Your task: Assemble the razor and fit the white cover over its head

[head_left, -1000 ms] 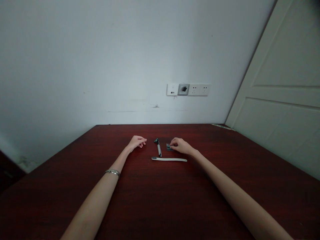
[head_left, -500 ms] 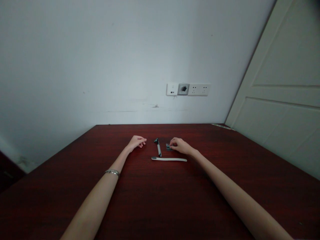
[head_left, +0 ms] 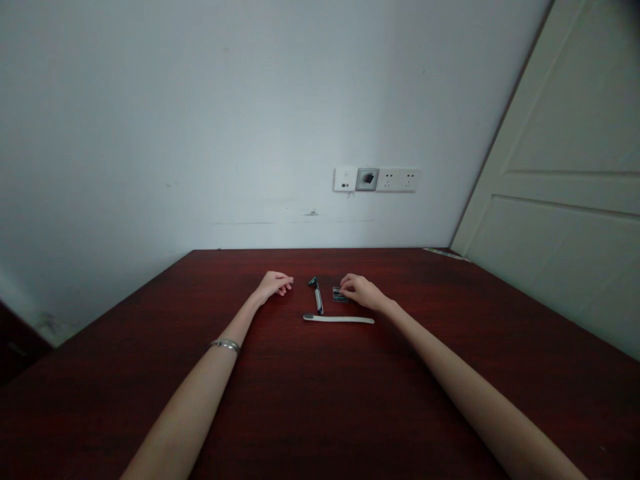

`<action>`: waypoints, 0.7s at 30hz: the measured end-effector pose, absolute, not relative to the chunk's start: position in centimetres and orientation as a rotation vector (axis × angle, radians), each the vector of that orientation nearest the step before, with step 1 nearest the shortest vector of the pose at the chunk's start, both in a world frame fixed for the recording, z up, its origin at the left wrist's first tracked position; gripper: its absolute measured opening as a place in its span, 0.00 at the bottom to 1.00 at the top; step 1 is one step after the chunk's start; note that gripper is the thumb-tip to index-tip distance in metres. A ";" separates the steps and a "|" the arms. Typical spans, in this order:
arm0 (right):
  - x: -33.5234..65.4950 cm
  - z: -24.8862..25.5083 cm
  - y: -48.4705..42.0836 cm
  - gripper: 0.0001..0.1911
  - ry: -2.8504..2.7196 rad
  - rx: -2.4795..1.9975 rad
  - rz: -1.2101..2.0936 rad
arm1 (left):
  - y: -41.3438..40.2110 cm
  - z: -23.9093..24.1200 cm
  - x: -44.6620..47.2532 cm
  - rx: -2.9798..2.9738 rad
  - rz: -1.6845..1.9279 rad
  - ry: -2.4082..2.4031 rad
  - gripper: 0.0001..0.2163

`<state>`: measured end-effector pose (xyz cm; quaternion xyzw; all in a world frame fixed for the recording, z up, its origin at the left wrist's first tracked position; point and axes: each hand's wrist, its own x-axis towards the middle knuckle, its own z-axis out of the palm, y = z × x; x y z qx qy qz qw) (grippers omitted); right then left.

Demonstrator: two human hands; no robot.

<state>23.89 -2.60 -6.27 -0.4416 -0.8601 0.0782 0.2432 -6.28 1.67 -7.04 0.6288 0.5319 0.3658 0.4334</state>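
Observation:
My left hand (head_left: pixel 274 284) rests on the dark red wooden table (head_left: pixel 320 400), its fingers loosely curved and apart, with nothing visible in them. To its right lies a razor (head_left: pixel 319 299), head pointing away from me and handle towards me. Just past the razor, a small clear pack with dark strips (head_left: pixel 338 298) lies flat; its contents are too small to name. My right hand (head_left: pixel 361 291) is over the pack's right side, thumb and fingers apart, partly covering it. Contact cannot be made out clearly. In front of these, a toothbrush (head_left: pixel 340 319) with a dark-bristled head lies crosswise, head to the left.
A white wall (head_left: pixel 250 133) rises behind the table's far edge, with a row of sockets (head_left: pixel 399 180) on it. A pale panelled door (head_left: pixel 565 213) stands along the right side. A thin strip (head_left: pixel 447 254) lies at the far right table edge.
My right hand's fingers have shifted very slightly to the right over the pack, and a little more of it shows. My left hand, the razor and the toothbrush stay where they were.

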 end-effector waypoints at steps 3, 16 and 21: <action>23.9 -6.1 -2.7 0.11 -2.350 -1.211 0.194 | 1.8 -6.9 -6.3 1.540 0.926 1.328 0.15; 23.3 -4.8 -3.5 0.12 -2.220 -1.120 0.089 | -1.1 -2.9 0.5 1.672 0.799 1.141 0.16; 22.7 -4.2 -4.5 0.13 -2.236 -1.108 0.014 | -2.1 -3.1 2.5 1.482 0.805 1.083 0.17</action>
